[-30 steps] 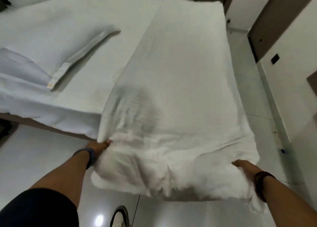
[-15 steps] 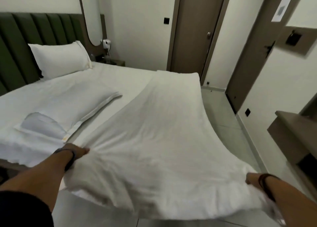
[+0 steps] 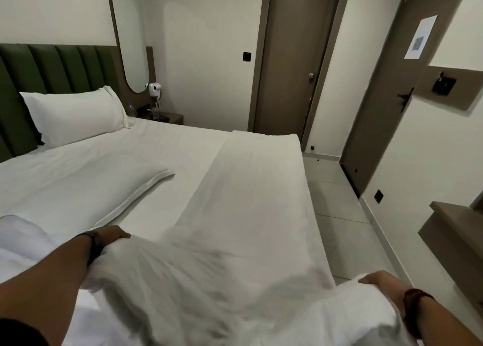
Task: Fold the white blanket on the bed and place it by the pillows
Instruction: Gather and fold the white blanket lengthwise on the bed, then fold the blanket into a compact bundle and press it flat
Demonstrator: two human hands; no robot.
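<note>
The white blanket (image 3: 251, 204) lies as a long folded strip along the right side of the bed (image 3: 190, 141). Its near end is lifted and blurred. My left hand (image 3: 113, 234) grips the near left corner, and my right hand (image 3: 379, 283) grips the near right corner. One white pillow (image 3: 73, 115) leans on the green headboard (image 3: 52, 65). A second pillow (image 3: 86, 180) lies flat on the left half of the bed.
A bedside table (image 3: 170, 116) with a bottle stands past the bed, with a wall-mounted hair dryer (image 3: 154, 88) above it. Two brown doors (image 3: 292, 57) face the bed's far side. A tiled floor strip (image 3: 337, 209) and a wooden shelf (image 3: 452, 228) lie to the right.
My view has tilted up from the bed's edge to the room. Both hands have raised the near end of the blanket and carried it forward over the bed.
</note>
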